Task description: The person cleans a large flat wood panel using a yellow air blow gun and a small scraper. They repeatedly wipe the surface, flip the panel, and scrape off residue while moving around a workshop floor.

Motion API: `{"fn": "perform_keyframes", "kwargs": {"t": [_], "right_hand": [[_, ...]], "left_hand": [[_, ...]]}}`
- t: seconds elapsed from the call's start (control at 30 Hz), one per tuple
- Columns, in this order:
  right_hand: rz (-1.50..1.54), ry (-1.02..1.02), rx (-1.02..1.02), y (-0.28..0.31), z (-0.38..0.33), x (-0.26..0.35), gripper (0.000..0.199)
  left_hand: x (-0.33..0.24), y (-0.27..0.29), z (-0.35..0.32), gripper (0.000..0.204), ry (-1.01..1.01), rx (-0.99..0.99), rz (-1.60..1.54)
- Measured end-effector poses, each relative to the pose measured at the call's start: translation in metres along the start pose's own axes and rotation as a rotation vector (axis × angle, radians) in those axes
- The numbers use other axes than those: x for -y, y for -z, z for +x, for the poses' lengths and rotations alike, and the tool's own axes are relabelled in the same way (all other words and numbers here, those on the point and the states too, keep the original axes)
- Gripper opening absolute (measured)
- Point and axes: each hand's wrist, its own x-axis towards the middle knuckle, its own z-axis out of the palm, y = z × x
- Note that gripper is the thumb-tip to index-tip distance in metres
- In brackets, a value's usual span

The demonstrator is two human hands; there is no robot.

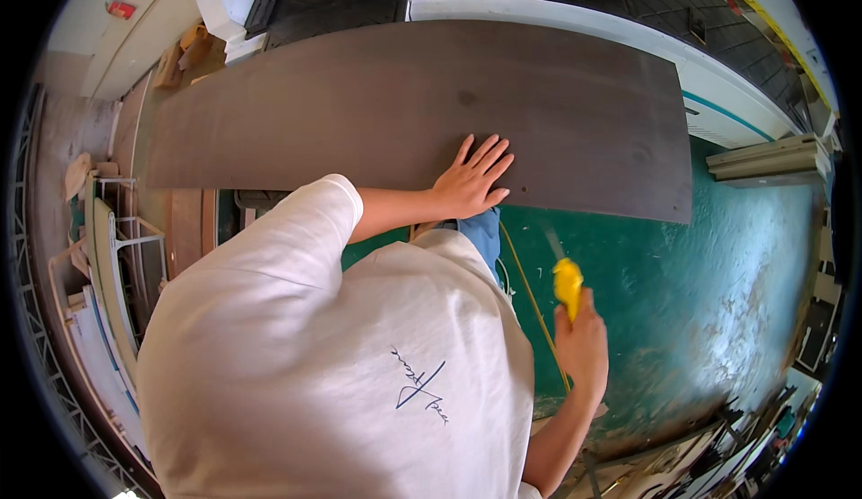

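A long, dark brown board (359,95) lies flat in front of me. My left hand (471,180) rests palm down near its close edge, fingers spread, holding nothing. Off to the right, below the board's near edge, my right hand (582,342) is wrapped round a yellow hand tool (567,285) that looks like an air blow gun. Its thin grey tip, blurred by motion, points up toward the board and is apart from it. A small dark spot and a few faint marks show on the board's surface.
Green floor (718,274) spreads to the right, with a thin yellow hose (537,315) running across it beside me. Stacked panels (772,159) stand at the far right. Racks with boards (112,265) are on the left. Scrap strips (691,463) lie at lower right.
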Motion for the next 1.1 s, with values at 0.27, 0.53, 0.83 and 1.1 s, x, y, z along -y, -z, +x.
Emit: {"fn": "perform_keyframes", "kwargs": {"t": [0.27,0.53,0.83,1.1], "right_hand": [[-0.05,-0.141,-0.289,0.054,0.03,-0.083,0.032],[0.06,-0.4,-0.17,0.117,0.053,-0.13,0.037],[-0.069,-0.551,-0.197,0.214,0.094,-0.185,0.036],[-0.073,-0.495,-0.191,0.244,0.172,-0.171,0.037]], "left_hand": [[-0.067,-0.039,0.075,0.07,-0.007,-0.075,-0.038],[-0.142,-0.107,0.203,0.072,-0.204,-0.113,-0.162],[-0.105,-0.11,0.347,0.069,-0.113,-0.051,-0.185],[0.057,-0.097,0.432,0.065,0.269,-0.12,0.022]]}}
